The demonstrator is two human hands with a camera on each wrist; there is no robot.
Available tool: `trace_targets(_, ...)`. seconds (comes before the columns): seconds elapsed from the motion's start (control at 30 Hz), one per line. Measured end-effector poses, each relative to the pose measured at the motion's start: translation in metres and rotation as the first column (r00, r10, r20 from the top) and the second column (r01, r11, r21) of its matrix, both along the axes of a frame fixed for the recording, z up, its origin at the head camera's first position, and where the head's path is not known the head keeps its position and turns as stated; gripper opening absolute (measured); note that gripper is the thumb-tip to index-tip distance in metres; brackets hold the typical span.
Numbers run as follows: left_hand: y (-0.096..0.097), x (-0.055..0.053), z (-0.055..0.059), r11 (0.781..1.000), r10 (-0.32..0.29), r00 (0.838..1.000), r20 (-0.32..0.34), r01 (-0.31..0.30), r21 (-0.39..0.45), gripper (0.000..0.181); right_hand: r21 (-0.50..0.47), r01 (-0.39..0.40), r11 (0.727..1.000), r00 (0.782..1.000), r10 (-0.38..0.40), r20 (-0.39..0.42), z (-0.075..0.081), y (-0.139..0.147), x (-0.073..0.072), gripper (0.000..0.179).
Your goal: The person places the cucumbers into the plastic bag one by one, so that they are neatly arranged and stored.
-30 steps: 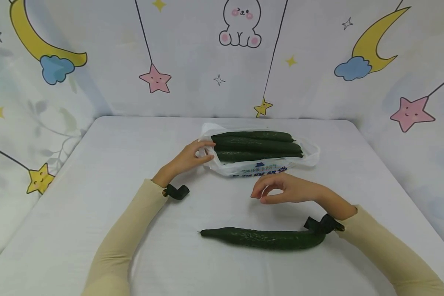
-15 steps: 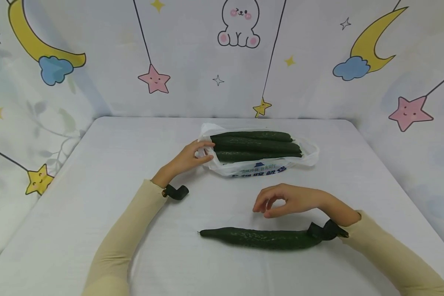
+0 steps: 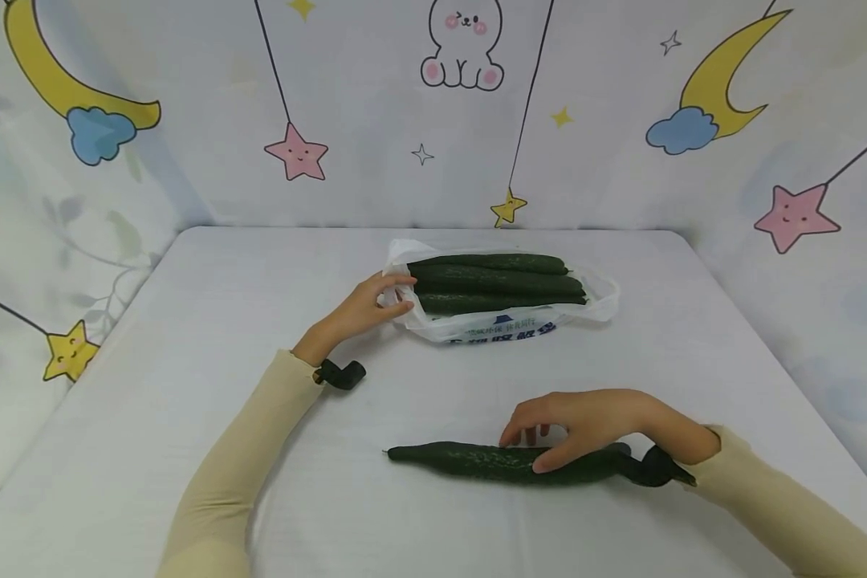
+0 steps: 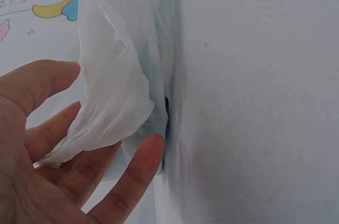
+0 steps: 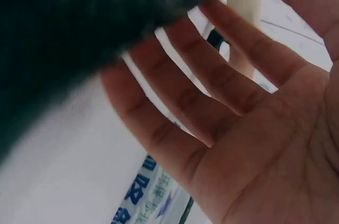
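A single dark green cucumber (image 3: 455,461) lies crosswise on the white cloth near the front. Over its right half is my right hand (image 3: 596,417), its thumb in front and its fingers at the far side. The right wrist view shows those fingers (image 5: 185,94) fairly straight and spread beside the dark cucumber; whether they press on it I cannot tell. Farther back, a white plastic bag (image 3: 441,327) with printed lettering holds several cucumbers (image 3: 498,279). My left hand (image 3: 361,309) is at the bag's left end, fingers loosely spread, with the plastic draped against some of them.
A white cloth covers the table (image 3: 209,321). Behind and beside it hangs a pale backdrop (image 3: 376,185) with moons, stars and a bear. Black bands with small dark attachments (image 3: 341,375) sit at both wrists.
My right hand has come down and toward the front, from above the cloth to the cucumber. My left hand stays at the bag. The head view has shifted slightly.
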State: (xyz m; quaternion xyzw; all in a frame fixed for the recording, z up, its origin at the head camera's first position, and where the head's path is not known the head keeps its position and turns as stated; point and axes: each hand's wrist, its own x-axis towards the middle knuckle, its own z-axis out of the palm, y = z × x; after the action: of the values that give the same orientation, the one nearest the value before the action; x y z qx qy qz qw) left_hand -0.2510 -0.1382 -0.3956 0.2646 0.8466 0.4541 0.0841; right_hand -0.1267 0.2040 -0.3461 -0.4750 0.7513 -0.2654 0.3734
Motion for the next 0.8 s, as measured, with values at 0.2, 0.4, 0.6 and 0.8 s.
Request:
trace_targets(0.2, -0.001, -0.001, -0.001, 1.0, -0.007, 1.0, 0.005, 0.007, 0.019, 0.048, 0.034, -0.01, 0.999, 1.0, 0.01, -0.017, -0.001, -0.001, 0.008, 0.049)
trace_targets(0.4, -0.001, 0.0, -0.001, 1.0, -0.005, 1.0, -0.007, 0.005, 0.011, 0.048, 0.024, 0.027, 0.999, 0.995, -0.025, -0.1, -0.006, -0.004, 0.016, 0.053)
trace_targets(0.6, -0.001, 0.0, -0.001, 1.0, 0.002, 0.999, -0.044, -0.003, -0.013, 0.048, 0.046, 0.095, 0.994, 0.98, -0.085, -0.179, -0.015, -0.008, 0.023, 0.053)
trace_targets(0.8, 0.0, -0.002, -0.002, 1.0, 0.002, 0.998, -0.069, -0.004, -0.026, 0.047, 0.052, 0.184, 0.982, 0.966, -0.171, -0.195, -0.02, -0.012, 0.026, 0.048)
